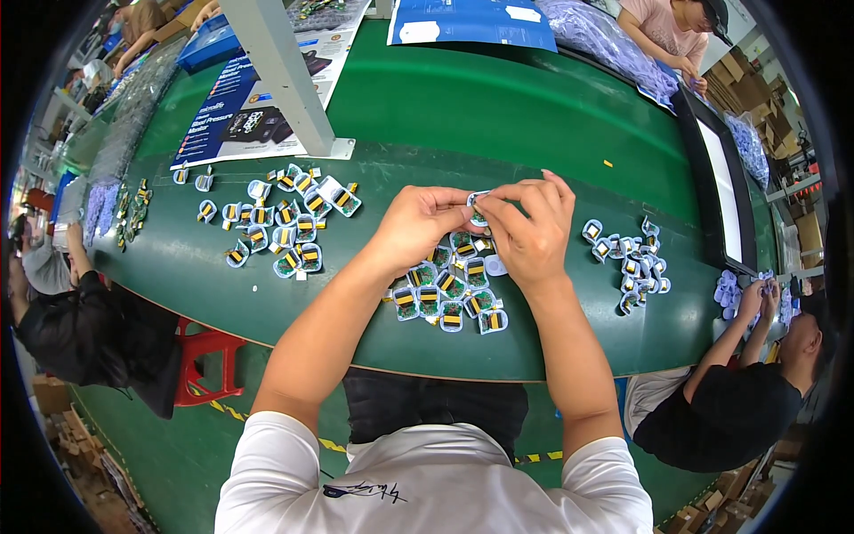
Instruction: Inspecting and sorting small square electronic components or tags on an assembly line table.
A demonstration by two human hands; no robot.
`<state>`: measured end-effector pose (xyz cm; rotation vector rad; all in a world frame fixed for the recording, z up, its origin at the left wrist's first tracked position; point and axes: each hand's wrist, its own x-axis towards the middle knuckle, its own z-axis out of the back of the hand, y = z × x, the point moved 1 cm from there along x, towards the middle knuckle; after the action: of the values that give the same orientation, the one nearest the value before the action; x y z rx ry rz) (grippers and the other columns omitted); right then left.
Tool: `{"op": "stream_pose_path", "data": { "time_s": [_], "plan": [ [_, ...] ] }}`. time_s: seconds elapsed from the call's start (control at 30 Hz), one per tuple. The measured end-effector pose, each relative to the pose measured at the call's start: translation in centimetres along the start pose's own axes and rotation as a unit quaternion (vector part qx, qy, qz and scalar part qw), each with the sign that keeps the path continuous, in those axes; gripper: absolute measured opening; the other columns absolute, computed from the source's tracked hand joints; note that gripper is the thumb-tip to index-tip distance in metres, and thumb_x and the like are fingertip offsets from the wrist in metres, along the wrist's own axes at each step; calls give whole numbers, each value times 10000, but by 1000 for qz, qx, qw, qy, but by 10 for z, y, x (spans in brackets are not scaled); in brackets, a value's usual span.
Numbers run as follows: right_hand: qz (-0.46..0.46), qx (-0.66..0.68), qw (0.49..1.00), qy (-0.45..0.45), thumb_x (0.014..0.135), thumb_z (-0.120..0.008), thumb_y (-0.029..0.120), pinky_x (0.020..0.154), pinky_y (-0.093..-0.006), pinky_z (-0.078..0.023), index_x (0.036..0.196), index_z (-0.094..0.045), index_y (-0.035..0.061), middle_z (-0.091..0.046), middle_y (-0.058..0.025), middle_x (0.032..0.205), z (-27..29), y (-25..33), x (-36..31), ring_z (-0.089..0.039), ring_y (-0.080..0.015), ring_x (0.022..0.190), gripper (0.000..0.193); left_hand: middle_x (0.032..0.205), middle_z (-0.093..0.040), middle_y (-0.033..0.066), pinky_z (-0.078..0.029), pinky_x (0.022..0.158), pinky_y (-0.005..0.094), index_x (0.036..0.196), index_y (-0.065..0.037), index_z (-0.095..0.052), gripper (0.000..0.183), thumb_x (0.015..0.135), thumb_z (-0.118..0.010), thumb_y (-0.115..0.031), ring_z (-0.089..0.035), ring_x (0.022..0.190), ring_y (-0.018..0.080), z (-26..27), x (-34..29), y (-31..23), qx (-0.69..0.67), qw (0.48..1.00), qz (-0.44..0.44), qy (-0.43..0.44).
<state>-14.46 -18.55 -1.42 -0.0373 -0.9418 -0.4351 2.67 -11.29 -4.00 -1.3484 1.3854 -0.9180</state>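
Head view: left fingers (447, 197) and right fingers (516, 195) pinch a pale-rimmed module (478, 214).

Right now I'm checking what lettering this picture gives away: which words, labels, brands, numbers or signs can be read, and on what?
Printed sheet by the grey post: some print is legible, but I don't copy wording or brands.
White shirt: dark stylised script, not clearly readable.
Blue sheet at top: any print too small to read.
Held small piece: any marking too small to read.
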Motion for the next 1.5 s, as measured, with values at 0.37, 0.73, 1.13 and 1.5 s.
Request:
{"op": "stream_pose_path", "data": {
  "time_s": [0.37,0.73,1.13,1.5],
  "plan": [
    [0,-3,1000,-17,765,-883,142,1043,-499,-446,928,-771,152,-700,31,956,0,0,1,-657,-199,928,198,1001,-784,108,-525,697,232,1241,68,-722,276,1003,-666,-60,-764,932,142,2,0,0,22,999,-27,0],
    [-63,25,997,20,794,-879,191,1066,-501,-440,947,-774,120,-707,2,909,3,-4,0,-670,-202,885,198,970,-787,109,-549,752,246,1248,78,-716,284,1004,-649,-49,-752,914,132,2,-2,-5,53,998,-26,-5],
    [-64,75,992,78,813,-864,171,1046,-490,-474,892,-769,91,-692,-7,790,6,-9,-4,-655,-209,779,148,1015,-781,107,-567,787,264,1257,86,-698,291,991,-634,-12,-730,890,128,-1,-5,-13,106,994,-4,16],
    [-49,114,992,34,834,-830,103,993,-489,-513,937,-776,80,-728,-35,882,12,-8,-2,-690,-230,837,119,1067,-781,132,-585,827,265,1261,91,-692,289,1018,-659,-62,-753,942,151,-3,-5,-12,55,998,-6,11]
  ]
}}
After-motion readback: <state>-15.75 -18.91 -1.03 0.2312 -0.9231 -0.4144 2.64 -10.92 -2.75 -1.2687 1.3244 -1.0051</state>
